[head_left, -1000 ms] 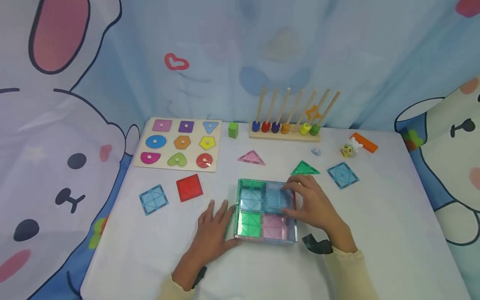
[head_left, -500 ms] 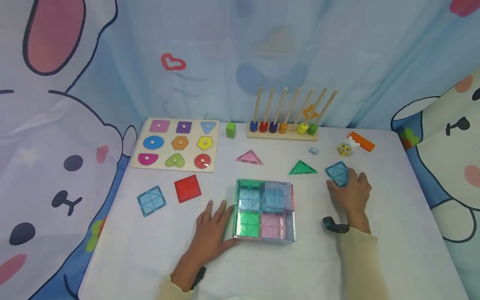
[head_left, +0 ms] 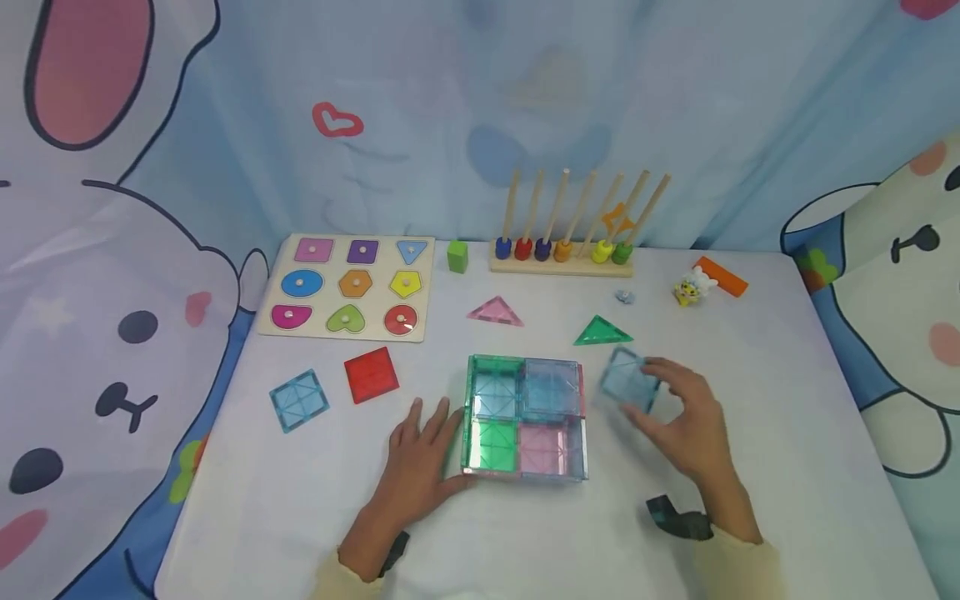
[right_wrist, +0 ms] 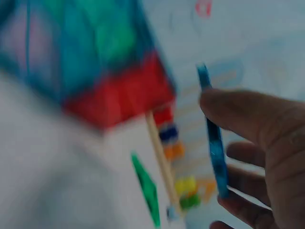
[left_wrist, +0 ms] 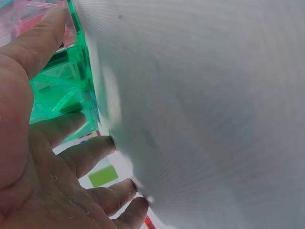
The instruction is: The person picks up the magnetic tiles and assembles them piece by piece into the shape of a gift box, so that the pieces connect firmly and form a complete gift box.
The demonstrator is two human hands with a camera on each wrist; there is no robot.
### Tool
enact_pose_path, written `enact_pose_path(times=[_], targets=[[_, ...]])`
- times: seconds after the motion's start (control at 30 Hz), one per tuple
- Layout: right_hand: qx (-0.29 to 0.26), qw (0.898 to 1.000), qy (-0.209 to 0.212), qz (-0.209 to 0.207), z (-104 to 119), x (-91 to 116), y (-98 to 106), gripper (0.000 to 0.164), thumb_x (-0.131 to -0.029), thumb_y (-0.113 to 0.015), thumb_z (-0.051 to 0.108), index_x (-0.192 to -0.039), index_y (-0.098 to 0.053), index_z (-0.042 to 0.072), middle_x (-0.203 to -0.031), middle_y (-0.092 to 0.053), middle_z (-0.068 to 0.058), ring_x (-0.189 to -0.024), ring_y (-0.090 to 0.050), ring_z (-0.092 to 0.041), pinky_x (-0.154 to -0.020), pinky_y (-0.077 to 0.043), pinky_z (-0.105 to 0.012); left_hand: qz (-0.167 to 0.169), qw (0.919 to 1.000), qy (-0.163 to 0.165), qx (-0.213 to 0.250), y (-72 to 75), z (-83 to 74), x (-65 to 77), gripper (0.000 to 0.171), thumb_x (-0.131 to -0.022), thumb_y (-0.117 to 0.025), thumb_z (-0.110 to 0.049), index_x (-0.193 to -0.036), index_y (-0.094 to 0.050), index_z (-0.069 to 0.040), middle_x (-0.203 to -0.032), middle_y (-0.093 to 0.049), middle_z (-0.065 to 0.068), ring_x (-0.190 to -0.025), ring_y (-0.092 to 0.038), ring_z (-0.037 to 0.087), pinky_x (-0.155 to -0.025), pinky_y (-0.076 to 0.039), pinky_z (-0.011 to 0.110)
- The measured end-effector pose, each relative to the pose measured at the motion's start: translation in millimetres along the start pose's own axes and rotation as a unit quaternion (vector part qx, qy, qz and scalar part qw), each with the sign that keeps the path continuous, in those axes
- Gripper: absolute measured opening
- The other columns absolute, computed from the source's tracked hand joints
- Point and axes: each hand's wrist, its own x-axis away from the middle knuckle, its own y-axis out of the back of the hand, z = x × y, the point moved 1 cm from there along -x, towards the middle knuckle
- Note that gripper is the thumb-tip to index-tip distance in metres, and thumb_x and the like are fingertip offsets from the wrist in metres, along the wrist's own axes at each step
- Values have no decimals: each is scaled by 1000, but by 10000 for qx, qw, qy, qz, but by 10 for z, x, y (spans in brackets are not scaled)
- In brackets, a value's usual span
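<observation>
My right hand (head_left: 686, 421) pinches a clear blue square magnetic tile (head_left: 628, 379) by its edges, above the table and just right of a low box of magnetic tiles (head_left: 495, 447). In the right wrist view the thumb is on one side of the blue tile (right_wrist: 215, 148), seen edge-on, with fingertips on the other. The box has green, pink and blue squares, and a blue square lies over its back right part. My left hand (head_left: 417, 467) rests spread on the table at the box's left side. In the left wrist view its thumb and forefinger lie along the green side wall (left_wrist: 88, 71).
On the left lie a blue square tile (head_left: 299, 401) and a red one (head_left: 371, 375). Behind the box are a pink triangle (head_left: 497, 311) and a green triangle (head_left: 603, 330). A shape puzzle board (head_left: 345, 287), green block (head_left: 457, 257), peg stand (head_left: 562, 265) and small figurine (head_left: 693, 287) stand farther back.
My right hand left the blue square on the box, reached right, picked up the blue tile lying there and brought it left toward the box. The left hand stayed in place.
</observation>
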Motion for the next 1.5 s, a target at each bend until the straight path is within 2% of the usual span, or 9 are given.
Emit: enact_pose_path(times=[0.1, 0.23, 0.57, 0.67, 0.8, 0.9, 1.07, 1.23, 1.5], targets=[[-332, 9919, 1117, 516, 407, 190, -24, 57, -67, -85, 34, -118, -63, 19, -135, -52, 3, -126, -40, -21, -100, -34, -41, -83, 9999, 65, -77, 14, 1, -2, 99, -68, -75, -59, -149, -28, -26, -155, -26, 3, -142, -10, 39, -103, -26, 57], [-292, 9826, 1536, 1004, 703, 388, -118, 56, -66, -83, 43, -116, -64, 27, -134, -51, 10, -126, -37, -15, -102, -33, -31, -21, 10000, 93, -20, 1, -11, -4, 99, -68, -75, -59, -149, -28, -26, -155, -25, 4, -142, -9, 39, -103, -25, 59], [-302, 9835, 1459, 1026, 699, 485, -296, 65, -64, -84, 42, -123, -60, 27, -137, -49, 11, -128, -36, -15, -104, -31, -28, 72, 9999, 127, -77, 23, -20, -3, 100, -68, -75, -59, -150, -26, -28, -155, -26, 3, -143, -9, 38, -104, -25, 57], [-510, 9867, 1196, 974, 655, 506, -338, 84, -60, -87, 44, -134, -51, 25, -146, -38, 6, -135, -28, -19, -107, -29, -32, 54, 9999, 81, -46, 21, 11, -3, 99, -68, -75, -58, -149, -26, -29, -155, -26, 2, -143, -10, 38, -104, -27, 57], [-926, 9915, 465, 782, 505, 581, -375, 123, -48, -92, 44, -149, -26, 24, -156, -19, 3, -140, -20, -20, -106, -27, -23, 132, 9996, -34, 236, 63, 120, -33, 96, -70, -77, -53, -149, -27, -31, -154, -28, -2, -142, -15, 31, -103, -29, 56], [-1122, 9912, 85, 701, 324, 665, -488, 135, -45, -94, 42, -152, -15, 23, -157, -17, 2, -141, -19, -19, -107, -22, -16, -98, 9994, 239, 231, 191, 317, -92, 94, -70, -79, -48, -148, -29, -30, -152, -29, -4, -141, -22, 24, -104, -30, 55], [-224, 9976, 315, 567, 124, 858, -796, 116, -59, -84, 54, -151, -23, 17, -152, -31, -5, -140, -25, -26, -112, -18, -40, -826, 9907, 1055, -248, 472, 687, -209, 97, -68, -83, -38, -147, -31, -23, -154, -24, 5, -141, -17, 30, -104, -25, 61], [522, 9960, 675, 246, 130, 920, -942, 106, -62, -74, 65, -148, -33, 18, -148, -38, -4, -136, -29, -27, -106, -20, -48, -683, 9855, 1510, -377, 539, 881, -244, 99, -68, -83, -33, -148, -28, -17, -153, -23, 13, -139, -19, 36, -102, -25, 64], [502, 9969, 565, 218, 162, 887, -967, 104, -60, -75, 67, -146, -35, 22, -146, -40, -2, -135, -31, -26, -102, -23, -49, -1207, 9863, 1086, -302, 505, 788, -249, 97, -56, -90, -32, -138, -41, -14, -125, -52, 10, -113, -51, 27, -89, -46, 52]])
